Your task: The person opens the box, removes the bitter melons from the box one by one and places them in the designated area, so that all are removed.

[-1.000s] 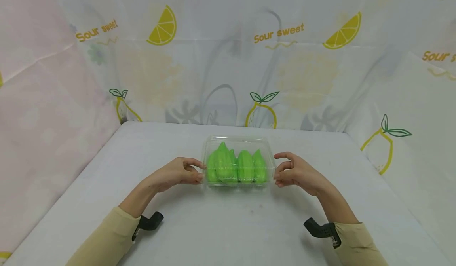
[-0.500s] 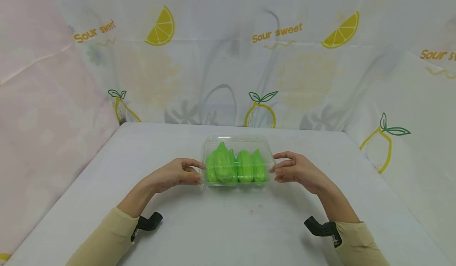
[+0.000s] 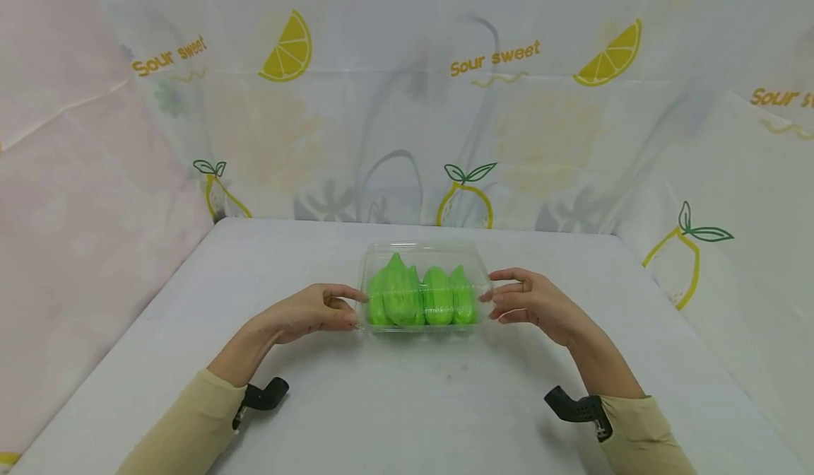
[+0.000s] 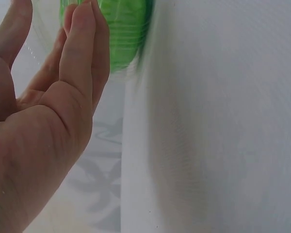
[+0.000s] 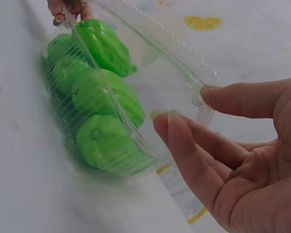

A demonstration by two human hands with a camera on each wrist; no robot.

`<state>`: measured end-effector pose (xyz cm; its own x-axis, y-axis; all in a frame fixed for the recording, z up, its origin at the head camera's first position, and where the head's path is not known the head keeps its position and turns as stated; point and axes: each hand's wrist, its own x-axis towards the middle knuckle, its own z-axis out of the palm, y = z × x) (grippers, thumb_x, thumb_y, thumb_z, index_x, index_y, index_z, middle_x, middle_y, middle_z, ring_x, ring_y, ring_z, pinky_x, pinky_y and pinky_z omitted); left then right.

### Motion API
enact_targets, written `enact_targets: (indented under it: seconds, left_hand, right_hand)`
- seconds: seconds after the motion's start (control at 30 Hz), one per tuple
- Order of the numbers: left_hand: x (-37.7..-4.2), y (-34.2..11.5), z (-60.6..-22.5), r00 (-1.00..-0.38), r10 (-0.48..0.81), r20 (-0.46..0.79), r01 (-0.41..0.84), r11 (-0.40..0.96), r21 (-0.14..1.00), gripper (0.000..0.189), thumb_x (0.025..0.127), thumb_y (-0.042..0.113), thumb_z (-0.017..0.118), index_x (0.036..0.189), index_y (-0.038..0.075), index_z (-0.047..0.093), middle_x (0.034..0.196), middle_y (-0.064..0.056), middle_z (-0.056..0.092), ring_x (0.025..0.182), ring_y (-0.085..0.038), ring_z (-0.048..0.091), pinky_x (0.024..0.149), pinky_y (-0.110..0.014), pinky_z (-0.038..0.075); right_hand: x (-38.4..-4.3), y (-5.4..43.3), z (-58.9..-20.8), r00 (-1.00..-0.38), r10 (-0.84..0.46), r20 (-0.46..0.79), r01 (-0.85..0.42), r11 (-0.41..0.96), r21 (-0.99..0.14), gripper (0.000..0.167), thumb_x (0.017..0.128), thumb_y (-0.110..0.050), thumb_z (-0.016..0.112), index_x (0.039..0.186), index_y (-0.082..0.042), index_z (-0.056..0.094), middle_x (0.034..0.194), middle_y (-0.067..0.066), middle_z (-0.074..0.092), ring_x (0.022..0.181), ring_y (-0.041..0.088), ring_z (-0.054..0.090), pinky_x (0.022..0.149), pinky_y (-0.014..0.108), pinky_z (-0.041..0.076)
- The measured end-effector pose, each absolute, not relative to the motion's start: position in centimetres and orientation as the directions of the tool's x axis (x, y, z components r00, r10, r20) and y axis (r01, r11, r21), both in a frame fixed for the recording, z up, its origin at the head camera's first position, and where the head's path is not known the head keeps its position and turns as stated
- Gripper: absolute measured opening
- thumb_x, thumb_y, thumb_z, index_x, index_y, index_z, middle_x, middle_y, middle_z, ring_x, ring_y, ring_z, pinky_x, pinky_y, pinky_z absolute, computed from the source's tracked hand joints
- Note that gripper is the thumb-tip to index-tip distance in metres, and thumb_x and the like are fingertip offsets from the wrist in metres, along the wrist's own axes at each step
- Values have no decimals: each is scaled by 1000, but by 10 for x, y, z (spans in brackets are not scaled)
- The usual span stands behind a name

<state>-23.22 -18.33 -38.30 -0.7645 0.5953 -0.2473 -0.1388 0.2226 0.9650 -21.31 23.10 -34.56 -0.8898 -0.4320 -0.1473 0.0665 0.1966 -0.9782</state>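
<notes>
A clear plastic clamshell box [image 3: 454, 254] rests on the white table. Inside it stand several green, ridged, gourd-like pieces [image 3: 438, 295], some with pointed tips, also plain in the right wrist view. My left hand [image 3: 311, 311] holds the box's left side, its fingers bent at the edge near the front corner. At the opposite side my right hand [image 3: 540, 305] has its fingers curved around the plastic edge. In the right wrist view a digit presses the rounded corner tab of the upper rim, and two fingertips [image 5: 172, 116] lie close to the rim below. The far side of the box's contents is hidden.
A white cloth covers the table [image 3: 407, 404]. Behind and at both sides hang curtains [image 3: 388, 107] printed with lemons and the words "Sour sweet". Each wrist, below a beige sleeve [image 3: 191, 418], carries a black camera mount [image 3: 575, 406].
My right fingers have shifted slightly left, closing onto the right edge of the box. The left hand keeps its grip almost unmoved, and the box stays in place.
</notes>
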Motion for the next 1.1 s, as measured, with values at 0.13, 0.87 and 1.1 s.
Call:
enact_targets:
  seconds: [0.13,0.87,1.1]
  left_hand:
    - [-232,-184,-383,-760,602,-246,-143,215,966,63,89,13,74,142,-3,45,97,-2,68,99,-16,69,94,-29,57]
    - [-234,-176,-390,-814,539,-215,-135,184,974,32,95,16,67,119,1,50,89,-3,65,90,-16,69,89,-32,60]
    - [-235,-172,-394,-844,500,-194,-131,158,979,27,96,15,66,111,4,46,86,-2,64,84,-13,67,81,-29,61]
  right_hand:
    - [-213,231,-346,-893,-427,-141,65,187,-980,60,98,-14,60,145,7,31,113,2,72,87,16,73,80,28,61]
    - [-213,227,-343,-908,-404,-115,39,191,-981,54,101,-23,56,143,3,34,132,13,65,94,17,73,85,30,60]
    - [-214,227,-342,-907,-405,-113,32,201,-979,53,101,-23,56,142,3,35,133,15,64,94,17,73,85,29,60]
